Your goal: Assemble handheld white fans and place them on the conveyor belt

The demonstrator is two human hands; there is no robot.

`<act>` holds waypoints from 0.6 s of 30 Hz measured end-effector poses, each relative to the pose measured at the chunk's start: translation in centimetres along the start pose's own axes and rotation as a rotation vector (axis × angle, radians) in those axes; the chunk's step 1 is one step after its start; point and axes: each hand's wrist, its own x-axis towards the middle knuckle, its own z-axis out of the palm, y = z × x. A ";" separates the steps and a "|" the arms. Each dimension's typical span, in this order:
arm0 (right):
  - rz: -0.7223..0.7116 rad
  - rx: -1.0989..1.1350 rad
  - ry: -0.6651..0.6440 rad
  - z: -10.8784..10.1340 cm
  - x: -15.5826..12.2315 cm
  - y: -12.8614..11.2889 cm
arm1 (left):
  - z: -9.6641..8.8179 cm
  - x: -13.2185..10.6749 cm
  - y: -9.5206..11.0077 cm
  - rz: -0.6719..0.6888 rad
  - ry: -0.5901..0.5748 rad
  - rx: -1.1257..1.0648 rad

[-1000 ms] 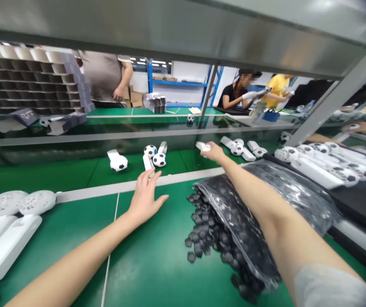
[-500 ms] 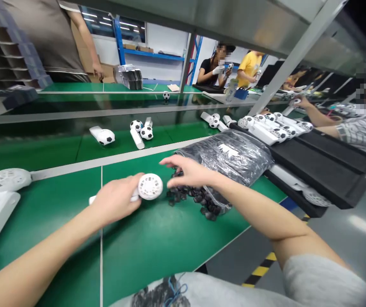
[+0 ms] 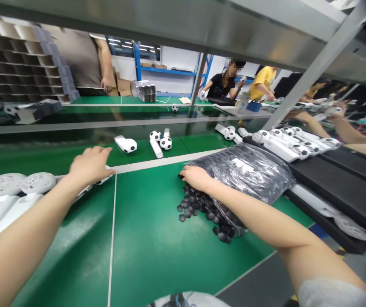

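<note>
A bag [image 3: 259,170] lies on the table [image 3: 147,247], loose pieces [image 3: 202,202] along its left edge. Right of it, a tray [image 3: 317,175] bears fans [image 3: 280,148]. Behind the table, on the belt [image 3: 191,145], 1 fan [image 3: 129,146] lies left of 2 other fans [image 3: 156,148].

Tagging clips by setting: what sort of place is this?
Likely a factory assembly line: a green work surface, a plastic bag spilling small black pieces, and white football-patterned units on a black tray.

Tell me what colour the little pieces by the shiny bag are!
The little pieces are black or nearly black; the head view shows them best.
</note>
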 end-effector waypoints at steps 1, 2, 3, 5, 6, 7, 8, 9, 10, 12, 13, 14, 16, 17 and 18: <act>-0.007 0.000 0.000 0.0 0.2 0.1 | 0.2 1.5 0.5 0.033 0.016 -0.019; -0.014 0.002 0.003 0.0 0.4 0.2 | 0.6 3.1 0.9 0.053 0.012 -0.037; -0.021 0.007 0.008 0.1 0.5 0.3 | 1.2 4.8 1.3 0.064 -0.001 -0.056; -0.034 0.025 0.020 0.2 0.5 0.5 | 2.5 8.0 2.0 0.099 -0.029 -0.090; -0.040 0.036 0.026 0.2 0.4 0.6 | 3.1 9.3 2.3 0.128 -0.036 -0.105; -0.043 0.046 0.031 0.3 0.2 0.7 | 3.5 10.4 2.6 0.159 -0.037 -0.115; -0.042 0.052 0.036 0.3 0.1 0.7 | 3.8 11.2 2.9 0.191 -0.028 -0.120; -0.037 0.064 0.040 0.2 -0.2 0.7 | 3.9 11.7 3.4 0.219 -0.018 -0.125; -0.029 0.088 0.044 0.1 -0.5 0.7 | 3.8 11.9 3.8 0.238 -0.006 -0.131; -0.019 0.178 0.060 -0.4 -1.2 0.6 | 3.0 11.0 5.1 0.251 0.020 -0.145; -0.017 0.241 0.076 -0.7 -1.7 0.4 | 2.4 9.9 5.9 0.256 0.032 -0.153; -0.016 0.308 0.099 -1.0 -2.3 0.2 | 1.8 8.4 6.8 0.263 0.046 -0.158; -0.017 0.422 0.162 -1.6 -3.5 -0.4 | 0.7 4.5 9.2 0.285 0.072 -0.143; -0.021 0.471 0.194 -1.8 -4.2 -0.9 | 0.2 2.2 10.5 0.291 0.081 -0.119; -0.023 0.523 0.219 -2.0 -4.9 -1.4 | -0.1 0.0 11.7 0.297 0.073 -0.088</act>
